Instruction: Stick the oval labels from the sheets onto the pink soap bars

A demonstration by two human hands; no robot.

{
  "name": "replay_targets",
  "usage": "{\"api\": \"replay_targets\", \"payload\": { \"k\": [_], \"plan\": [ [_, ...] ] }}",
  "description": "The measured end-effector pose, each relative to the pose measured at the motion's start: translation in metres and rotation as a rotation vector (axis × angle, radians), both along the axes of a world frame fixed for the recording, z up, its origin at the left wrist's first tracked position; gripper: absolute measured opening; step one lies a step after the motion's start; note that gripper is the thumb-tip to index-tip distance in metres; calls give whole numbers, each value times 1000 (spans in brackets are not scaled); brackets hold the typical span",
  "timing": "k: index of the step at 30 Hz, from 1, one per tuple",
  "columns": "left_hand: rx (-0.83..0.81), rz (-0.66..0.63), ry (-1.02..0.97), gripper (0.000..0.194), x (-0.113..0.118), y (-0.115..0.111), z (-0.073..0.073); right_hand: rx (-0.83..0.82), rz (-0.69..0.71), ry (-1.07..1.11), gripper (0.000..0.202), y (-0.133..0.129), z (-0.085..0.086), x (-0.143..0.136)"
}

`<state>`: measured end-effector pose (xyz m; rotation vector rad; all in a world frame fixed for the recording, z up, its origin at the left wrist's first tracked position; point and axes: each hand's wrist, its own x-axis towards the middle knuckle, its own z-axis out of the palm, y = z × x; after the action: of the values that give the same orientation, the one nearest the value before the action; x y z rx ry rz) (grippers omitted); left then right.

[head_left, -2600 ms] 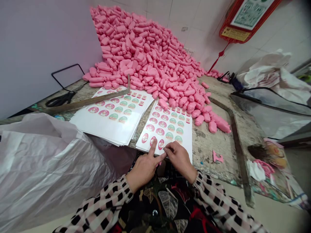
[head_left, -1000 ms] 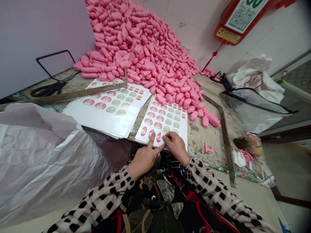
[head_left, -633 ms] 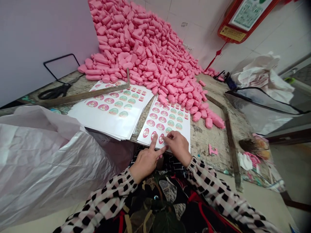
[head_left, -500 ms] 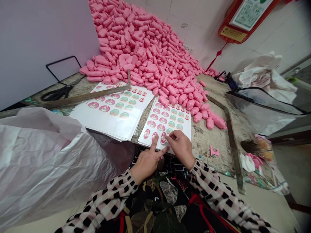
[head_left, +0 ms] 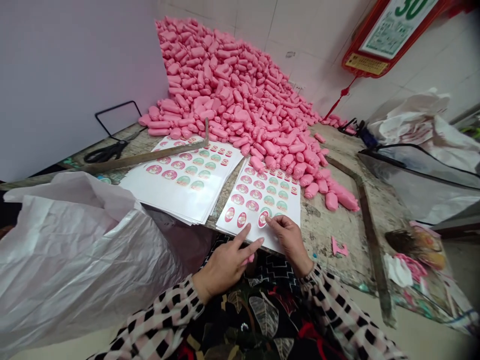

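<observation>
Lifted out of its row since the earlier frame, one oval sticker [head_left: 263, 218] is now pinched in the fingers of the right hand [head_left: 291, 243], above the near part of the right-side sheet [head_left: 255, 233]. Two ovals [head_left: 242, 220] are left in that row, and the rounder stickers [head_left: 252, 205] beyond remain stuck down. The left hand [head_left: 224, 266] spreads two fingers at the sheet's near edge; whether its curled fingers grip anything, I cannot tell.

A pale tiled wall [head_left: 258, 20] is fitted with a socket [head_left: 298, 87] and hung with a red-framed calendar [head_left: 390, 35]. The worn, stained tabletop [head_left: 318, 225] is edged on the left by a plain lilac-grey panel [head_left: 75, 60], and pale floor [head_left: 416, 330] is seen below.
</observation>
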<state>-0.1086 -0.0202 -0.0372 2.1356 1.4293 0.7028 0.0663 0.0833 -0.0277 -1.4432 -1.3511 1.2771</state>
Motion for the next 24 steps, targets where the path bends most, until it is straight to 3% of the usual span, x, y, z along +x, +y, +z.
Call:
{"api": "replay_targets", "payload": {
  "k": [3,5,6,8,10,12,16,24],
  "plan": [
    [-120,146,-402,38,-3,-6,7,-9,-13,60,31,3,0,2],
    [-352,323,-788,30,-4,-2,15,-7,-20,96,30,4,0,3],
    [-498,393,-1025,36,-4,3,20,-6,-21,111,28,4,2,4],
    [-774,377,-1469,43,-4,15,30,2,-17,131,26,1,9,2],
    [-983,322,-1688,42,-3,28,39,30,16,125,24,-6,21,-2],
    [-1034,314,-1765,40,-1,38,45,64,90,97,23,-16,36,-7],
    [-961,383,-1802,32,9,45,50,98,217,28,23,-33,56,-19],
    [-931,400,-1731,28,16,45,53,116,247,-54,24,-40,55,-24]
  ]
}}
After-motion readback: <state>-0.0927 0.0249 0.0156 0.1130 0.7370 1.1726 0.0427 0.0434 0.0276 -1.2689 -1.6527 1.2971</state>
